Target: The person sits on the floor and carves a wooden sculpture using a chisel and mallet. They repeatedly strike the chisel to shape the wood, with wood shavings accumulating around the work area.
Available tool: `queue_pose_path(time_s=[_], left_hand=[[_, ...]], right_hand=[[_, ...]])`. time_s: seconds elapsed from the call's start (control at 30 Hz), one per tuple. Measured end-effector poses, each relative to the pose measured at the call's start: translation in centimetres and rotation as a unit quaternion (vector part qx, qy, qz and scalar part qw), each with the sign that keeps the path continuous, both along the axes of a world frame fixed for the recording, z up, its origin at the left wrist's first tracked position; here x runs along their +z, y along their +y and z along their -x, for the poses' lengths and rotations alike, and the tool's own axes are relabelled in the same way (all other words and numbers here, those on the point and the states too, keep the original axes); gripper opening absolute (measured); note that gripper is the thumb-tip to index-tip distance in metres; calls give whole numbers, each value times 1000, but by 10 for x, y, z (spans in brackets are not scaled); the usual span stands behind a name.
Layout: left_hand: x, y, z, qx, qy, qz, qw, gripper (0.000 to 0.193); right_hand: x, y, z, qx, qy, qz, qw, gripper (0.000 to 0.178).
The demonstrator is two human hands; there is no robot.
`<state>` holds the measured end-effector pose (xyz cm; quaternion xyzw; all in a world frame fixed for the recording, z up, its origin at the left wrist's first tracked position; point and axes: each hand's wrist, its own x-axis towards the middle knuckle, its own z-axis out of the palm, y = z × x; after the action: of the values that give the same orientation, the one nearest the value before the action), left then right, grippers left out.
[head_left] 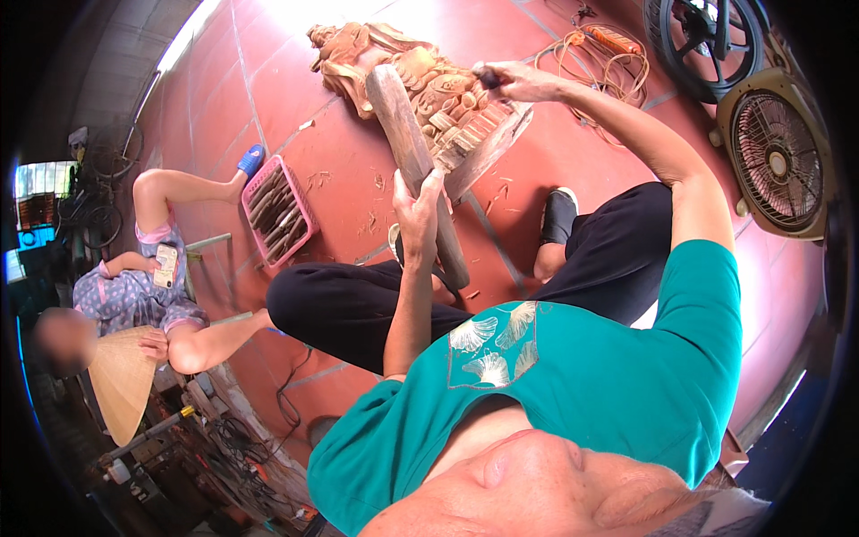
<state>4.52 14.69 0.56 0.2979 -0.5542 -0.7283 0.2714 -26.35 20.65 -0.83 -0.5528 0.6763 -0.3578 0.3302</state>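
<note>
A carved wooden relief [420, 76] with deep figures and folds leans on a rough wooden block [492, 152] on the floor in front of me. A long weathered wooden beam [398, 116] runs slanting from the carving down between my legs. My left hand [417, 215] is closed around the beam's middle, its thumb and fingers pointing up toward the carving. At the carving's right edge, my right hand [526, 82] is closed on a dark, stubby tool [489, 77]. That tool's kind and working end are hard to make out.
A pink basket [280, 210] of many slim tools stands to the left. Beyond it sits another person [134, 286] with a phone and a conical hat. A coiled orange cord [608, 67], a wheel [711, 36] and a fan [777, 157] are at right. Wood shavings dot the tiles.
</note>
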Motion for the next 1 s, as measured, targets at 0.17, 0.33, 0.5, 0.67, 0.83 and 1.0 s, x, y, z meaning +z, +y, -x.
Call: queue_pose_path(time_s=[0.17,0.33,0.5,0.67,0.83,1.0], left_hand=[[-2,-3,0,16,5,-20,1000,18],[-3,0,3,2,-1,-12,1000,18],[-7,0,4,-8,-6,-12,1000,18],[-8,0,3,-9,-12,-6,1000,18],[-8,1,2,-9,-6,-4,1000,19],[-6,1,2,-16,-12,4,1000,20]], right_hand=[[-8,-9,4,-28,-205,40,977,21],[-20,-20,-8,31,-239,53,969,39],[-39,-26,-10,32,-207,64,976,34],[-42,-26,-10,14,-206,78,975,32],[-36,-17,-7,-57,-231,73,968,33],[-39,-15,-6,-65,-245,88,963,33]])
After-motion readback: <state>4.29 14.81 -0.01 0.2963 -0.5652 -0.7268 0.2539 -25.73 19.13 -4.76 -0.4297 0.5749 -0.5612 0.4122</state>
